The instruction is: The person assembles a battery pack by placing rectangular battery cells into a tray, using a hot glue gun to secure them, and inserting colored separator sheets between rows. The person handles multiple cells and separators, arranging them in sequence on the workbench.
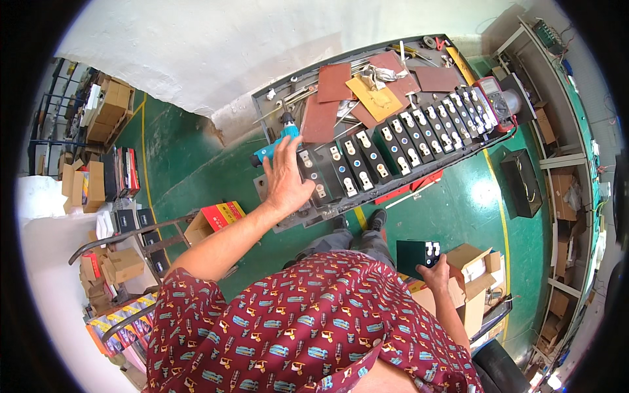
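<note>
My left hand (285, 183) is spread at the left end of a row of black battery cells (348, 171). Its outstretched fingers lie beside a teal cordless drill (270, 152), and its thumb reaches over the nearest cell; whether it presses on it I cannot tell. The cells stand side by side with pale metal terminals on top. Low on the right, my right hand (435, 274) grips a single dark battery cell (411, 257) by its terminal end, above an open cardboard box (473, 288).
Red-brown sheets (334, 82), a yellow sheet (375, 98) and loose tools lie on the bench behind the row. A multimeter (496, 101) sits at the row's far right end. A black case (522, 183) stands on the green floor. A metal-framed trolley (141, 236) is at left.
</note>
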{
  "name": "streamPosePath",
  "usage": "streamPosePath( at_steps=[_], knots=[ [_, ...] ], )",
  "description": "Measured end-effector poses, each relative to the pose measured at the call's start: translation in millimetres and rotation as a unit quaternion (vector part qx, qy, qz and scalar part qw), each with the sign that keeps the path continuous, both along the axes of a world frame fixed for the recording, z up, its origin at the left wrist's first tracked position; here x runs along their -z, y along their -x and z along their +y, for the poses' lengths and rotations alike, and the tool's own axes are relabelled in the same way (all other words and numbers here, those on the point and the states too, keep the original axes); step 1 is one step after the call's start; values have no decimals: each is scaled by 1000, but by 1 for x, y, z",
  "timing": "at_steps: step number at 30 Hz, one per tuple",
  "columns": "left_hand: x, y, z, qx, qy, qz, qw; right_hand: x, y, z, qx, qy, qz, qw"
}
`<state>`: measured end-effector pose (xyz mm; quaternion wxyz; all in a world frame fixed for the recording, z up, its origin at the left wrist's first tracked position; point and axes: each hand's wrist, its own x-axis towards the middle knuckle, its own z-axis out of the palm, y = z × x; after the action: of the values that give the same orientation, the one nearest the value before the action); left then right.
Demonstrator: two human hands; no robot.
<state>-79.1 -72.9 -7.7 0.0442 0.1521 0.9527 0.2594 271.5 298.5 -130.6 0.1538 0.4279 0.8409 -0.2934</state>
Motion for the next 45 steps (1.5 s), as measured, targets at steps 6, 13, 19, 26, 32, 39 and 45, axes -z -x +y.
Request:
streamPosePath(
  at_steps=[6,13,19,26,32,39,45],
  knots=[
    [-15,5,-8,152,101,97,978,2,-4,1,-3,-5,4,1000],
    [-45,31,8,367,170,131,905,3,-6,4,-10,-6,7,1000],
    [-47,48,19,441,191,136,866,9,-15,9,11,7,5,1000],
    [-47,57,21,492,260,71,828,12,-26,9,31,23,4,999],
    [-25,73,43,586,346,-10,732,5,-25,7,34,13,-15,999],
    [-22,76,53,622,376,-10,687,6,-26,5,46,11,2,999],
    [-62,82,43,645,273,7,714,6,-26,7,49,17,-5,999]
  ],
)
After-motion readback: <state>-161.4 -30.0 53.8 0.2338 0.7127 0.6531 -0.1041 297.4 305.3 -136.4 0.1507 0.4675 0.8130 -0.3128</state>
